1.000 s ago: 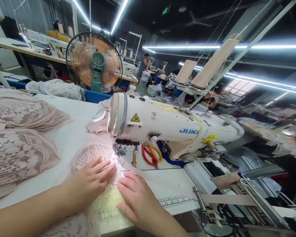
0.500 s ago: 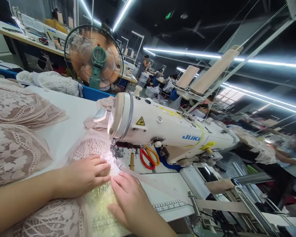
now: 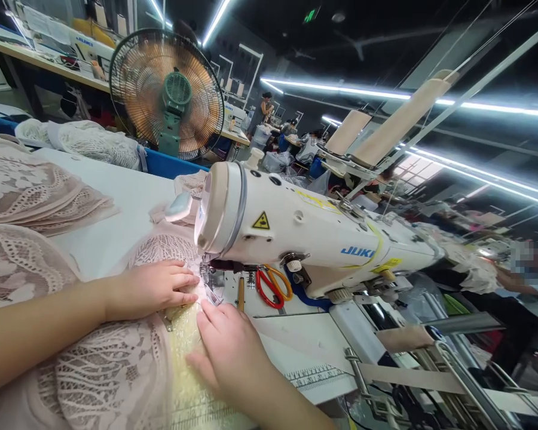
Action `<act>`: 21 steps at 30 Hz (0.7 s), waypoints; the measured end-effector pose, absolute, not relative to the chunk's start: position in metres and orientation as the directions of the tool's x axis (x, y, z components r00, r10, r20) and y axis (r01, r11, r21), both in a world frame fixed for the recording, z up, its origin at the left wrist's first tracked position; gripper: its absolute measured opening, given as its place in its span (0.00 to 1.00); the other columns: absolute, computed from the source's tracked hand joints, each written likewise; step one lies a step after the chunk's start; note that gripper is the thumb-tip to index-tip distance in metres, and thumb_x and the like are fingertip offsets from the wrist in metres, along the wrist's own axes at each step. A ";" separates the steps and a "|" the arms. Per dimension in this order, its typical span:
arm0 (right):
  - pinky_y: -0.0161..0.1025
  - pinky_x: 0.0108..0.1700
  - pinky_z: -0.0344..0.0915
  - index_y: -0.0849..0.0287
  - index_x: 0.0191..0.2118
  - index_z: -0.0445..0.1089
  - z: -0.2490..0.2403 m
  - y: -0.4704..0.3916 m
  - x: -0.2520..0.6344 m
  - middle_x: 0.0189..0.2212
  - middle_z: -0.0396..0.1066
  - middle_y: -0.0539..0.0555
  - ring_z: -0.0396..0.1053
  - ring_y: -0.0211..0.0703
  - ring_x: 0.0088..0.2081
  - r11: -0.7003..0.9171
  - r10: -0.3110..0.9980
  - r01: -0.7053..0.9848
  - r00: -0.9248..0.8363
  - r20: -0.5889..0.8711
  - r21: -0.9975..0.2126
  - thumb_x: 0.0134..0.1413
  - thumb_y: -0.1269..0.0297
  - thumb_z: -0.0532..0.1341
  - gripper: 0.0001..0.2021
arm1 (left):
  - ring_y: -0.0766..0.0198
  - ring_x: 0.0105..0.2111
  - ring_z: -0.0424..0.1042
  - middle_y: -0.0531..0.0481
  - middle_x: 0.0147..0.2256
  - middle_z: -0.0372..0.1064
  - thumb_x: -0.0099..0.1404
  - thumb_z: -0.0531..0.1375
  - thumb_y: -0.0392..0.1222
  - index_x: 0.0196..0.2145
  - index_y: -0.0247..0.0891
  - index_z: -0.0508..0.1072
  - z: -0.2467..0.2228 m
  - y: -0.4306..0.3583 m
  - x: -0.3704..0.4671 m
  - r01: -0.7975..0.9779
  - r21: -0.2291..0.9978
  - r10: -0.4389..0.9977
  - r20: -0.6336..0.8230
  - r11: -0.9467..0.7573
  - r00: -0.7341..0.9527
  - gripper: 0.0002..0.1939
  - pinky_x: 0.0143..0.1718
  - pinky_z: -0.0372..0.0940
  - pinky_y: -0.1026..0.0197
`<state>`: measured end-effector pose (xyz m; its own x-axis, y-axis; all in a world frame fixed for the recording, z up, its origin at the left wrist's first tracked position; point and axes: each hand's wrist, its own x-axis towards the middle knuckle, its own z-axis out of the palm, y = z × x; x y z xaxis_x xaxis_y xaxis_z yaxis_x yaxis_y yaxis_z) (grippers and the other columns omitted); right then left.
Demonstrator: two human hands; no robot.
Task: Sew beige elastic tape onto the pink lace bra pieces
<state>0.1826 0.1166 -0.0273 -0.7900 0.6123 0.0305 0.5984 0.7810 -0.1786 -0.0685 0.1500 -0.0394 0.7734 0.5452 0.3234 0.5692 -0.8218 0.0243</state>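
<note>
The scene is taken in by a single head-worn camera, aimed forward and down over a smooth white tabletop (image 3: 134,194). The bare left hand (image 3: 147,291) and bare right hand (image 3: 233,346) are viewed from above, close to the lens. A white, blue-lettered sewing machine (image 3: 314,236) is framed just beyond, a round, green-hubbed wire fan (image 3: 177,89) farther off; everything is slanted downward to the right.

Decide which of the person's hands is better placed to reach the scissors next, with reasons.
Probably the right hand: it lies nearer the red-and-orange-handled scissors, while the left hand rests on the lace fabric, farther away.
</note>
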 end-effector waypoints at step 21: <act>0.51 0.43 0.78 0.73 0.60 0.69 -0.018 0.122 0.162 0.62 0.63 0.71 0.75 0.60 0.47 0.768 0.634 0.637 -0.771 -0.064 -0.063 0.59 0.47 0.62 0.34 | 0.56 0.56 0.70 0.48 0.58 0.72 0.72 0.54 0.36 0.49 0.48 0.79 -0.023 0.190 -0.079 0.699 0.315 0.756 0.113 -0.642 0.644 0.16 0.60 0.59 0.57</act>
<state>0.1622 0.1224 -0.0176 -0.7707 0.6341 -0.0637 0.6372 0.7681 -0.0633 -0.0787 0.1901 -0.0234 0.6442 0.7564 0.1133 0.6988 -0.6423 0.3148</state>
